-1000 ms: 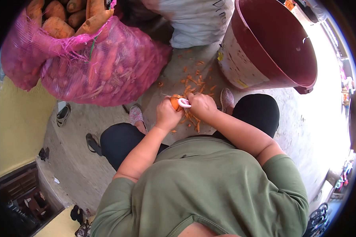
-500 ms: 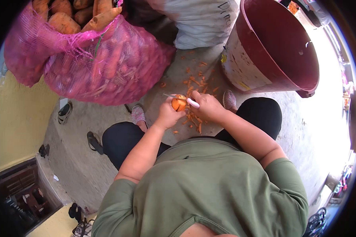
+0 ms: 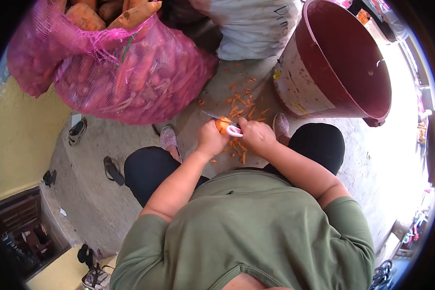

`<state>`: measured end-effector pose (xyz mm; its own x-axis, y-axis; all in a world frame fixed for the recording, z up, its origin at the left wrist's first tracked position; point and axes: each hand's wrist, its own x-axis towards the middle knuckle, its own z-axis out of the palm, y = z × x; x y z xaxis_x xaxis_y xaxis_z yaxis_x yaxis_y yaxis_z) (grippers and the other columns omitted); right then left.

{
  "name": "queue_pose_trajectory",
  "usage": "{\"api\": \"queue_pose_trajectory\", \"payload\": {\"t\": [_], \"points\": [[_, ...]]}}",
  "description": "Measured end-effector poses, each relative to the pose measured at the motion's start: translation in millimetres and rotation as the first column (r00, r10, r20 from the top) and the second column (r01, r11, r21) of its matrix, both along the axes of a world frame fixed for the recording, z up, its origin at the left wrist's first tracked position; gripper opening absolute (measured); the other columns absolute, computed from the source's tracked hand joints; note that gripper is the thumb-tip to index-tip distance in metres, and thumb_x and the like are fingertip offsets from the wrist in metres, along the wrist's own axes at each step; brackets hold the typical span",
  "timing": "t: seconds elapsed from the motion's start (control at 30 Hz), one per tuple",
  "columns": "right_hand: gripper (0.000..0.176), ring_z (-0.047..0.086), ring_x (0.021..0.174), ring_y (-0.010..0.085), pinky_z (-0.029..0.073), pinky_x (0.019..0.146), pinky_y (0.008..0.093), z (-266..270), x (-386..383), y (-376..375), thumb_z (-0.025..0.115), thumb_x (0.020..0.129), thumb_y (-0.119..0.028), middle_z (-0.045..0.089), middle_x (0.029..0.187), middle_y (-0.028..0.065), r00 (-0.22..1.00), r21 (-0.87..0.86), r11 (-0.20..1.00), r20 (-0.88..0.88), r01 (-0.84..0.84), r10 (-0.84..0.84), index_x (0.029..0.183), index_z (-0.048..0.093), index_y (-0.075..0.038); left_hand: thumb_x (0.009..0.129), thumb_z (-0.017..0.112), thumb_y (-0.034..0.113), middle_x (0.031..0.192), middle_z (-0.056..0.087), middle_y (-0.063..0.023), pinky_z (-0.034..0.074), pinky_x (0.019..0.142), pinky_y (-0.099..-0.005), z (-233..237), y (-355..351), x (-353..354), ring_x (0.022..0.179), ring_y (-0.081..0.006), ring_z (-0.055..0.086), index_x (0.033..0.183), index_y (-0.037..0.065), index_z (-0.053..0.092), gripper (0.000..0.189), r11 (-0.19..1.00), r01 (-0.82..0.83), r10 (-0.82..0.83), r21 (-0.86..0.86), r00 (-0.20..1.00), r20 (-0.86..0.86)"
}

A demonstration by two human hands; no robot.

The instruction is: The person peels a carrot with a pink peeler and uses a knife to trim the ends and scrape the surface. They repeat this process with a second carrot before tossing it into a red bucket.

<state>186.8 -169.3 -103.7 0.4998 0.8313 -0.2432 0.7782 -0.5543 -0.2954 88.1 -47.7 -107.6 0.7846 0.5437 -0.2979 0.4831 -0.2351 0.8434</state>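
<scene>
Between the knees, my left hand (image 3: 211, 138) is closed round an orange carrot (image 3: 223, 125), whose cut face shows. My right hand (image 3: 257, 136) grips a peeler (image 3: 234, 131) with a pale pink looped handle; its thin metal blade lies across the carrot and sticks out to the left. Both hands are close together. Orange peelings (image 3: 241, 104) are scattered on the concrete floor beneath and beyond them.
A pink mesh sack (image 3: 135, 77) full of carrots stands at the upper left. Beyond the peelings is a white sack (image 3: 253, 29). A large red bucket (image 3: 307, 63) stands at the upper right. A dark slipper (image 3: 113, 171) lies at left.
The peeler's pink loop has turned and now shows more fully. The carrot and both hands have shifted slightly, with the carrot more covered by the fingers. The camera view has moved a little.
</scene>
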Motion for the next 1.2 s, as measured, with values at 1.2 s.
{"api": "queue_pose_trajectory", "payload": {"t": [1.2], "points": [[0.028,0.059,0.069,0.0290,0.046,0.061,0.0380,-32.7,25.8,4.1,0.052,0.076,-0.025,0.060,0.077,0.0160,0.906,0.052,0.973,-0.377,0.227,-0.191,0.093,0.052,-0.003,0.066,0.068,0.010,0.087,0.052,-0.0073,0.046,0.066,-0.0266,13.6,11.6,-0.1,0.080,-0.0161,0.054,0.097,0.002,0.045,0.039,0.683,0.194,-0.188,-0.705,0.978,0.087]]}}
